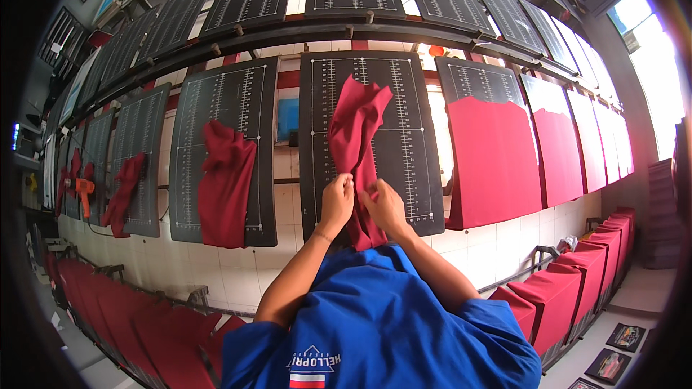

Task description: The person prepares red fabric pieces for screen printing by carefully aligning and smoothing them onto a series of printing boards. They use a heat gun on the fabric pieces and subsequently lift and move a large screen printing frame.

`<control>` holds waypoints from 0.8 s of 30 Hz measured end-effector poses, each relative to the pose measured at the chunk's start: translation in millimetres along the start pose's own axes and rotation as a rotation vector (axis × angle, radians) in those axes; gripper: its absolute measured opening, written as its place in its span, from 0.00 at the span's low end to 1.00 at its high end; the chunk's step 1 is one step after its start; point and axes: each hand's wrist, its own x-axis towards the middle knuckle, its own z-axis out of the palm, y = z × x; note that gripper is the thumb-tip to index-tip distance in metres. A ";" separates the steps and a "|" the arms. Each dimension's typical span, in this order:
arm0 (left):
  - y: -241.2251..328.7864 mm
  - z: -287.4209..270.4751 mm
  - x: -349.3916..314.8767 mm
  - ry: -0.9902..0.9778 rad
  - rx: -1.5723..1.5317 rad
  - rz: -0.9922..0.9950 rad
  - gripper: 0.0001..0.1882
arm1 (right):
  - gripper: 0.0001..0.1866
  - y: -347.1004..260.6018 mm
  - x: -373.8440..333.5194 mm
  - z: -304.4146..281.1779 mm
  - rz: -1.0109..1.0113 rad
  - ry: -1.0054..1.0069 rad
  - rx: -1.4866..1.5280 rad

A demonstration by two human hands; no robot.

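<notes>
A bunched length of dark red fabric lies lengthwise on a black platen marked with white ruled scales and a grid outline. My left hand is closed on the fabric's left edge near the platen's front. Opposite it, my right hand pinches the right edge, fingers curled. The fabric's lower end hangs past the platen's near edge towards my blue shirt. What the fabric is cut as cannot be made out from its folds.
To the left, another crumpled red fabric piece rests on a platen; further left is an orange heat gun. Smooth red fabric covers the platens on the right. A metal rail and more platens run behind; red-covered ones stand at lower right.
</notes>
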 end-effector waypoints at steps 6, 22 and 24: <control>-1.0 15.0 20.8 0.060 0.249 0.082 0.08 | 0.21 -7.1 56.3 15.9 0.247 -0.026 -0.069; 4.8 14.4 20.7 -0.136 -0.484 -0.536 0.07 | 0.17 34.1 71.2 17.3 0.173 -0.232 0.405; -0.9 9.7 18.7 -0.156 -0.674 -0.577 0.06 | 0.15 27.4 66.1 10.5 0.159 -0.234 0.477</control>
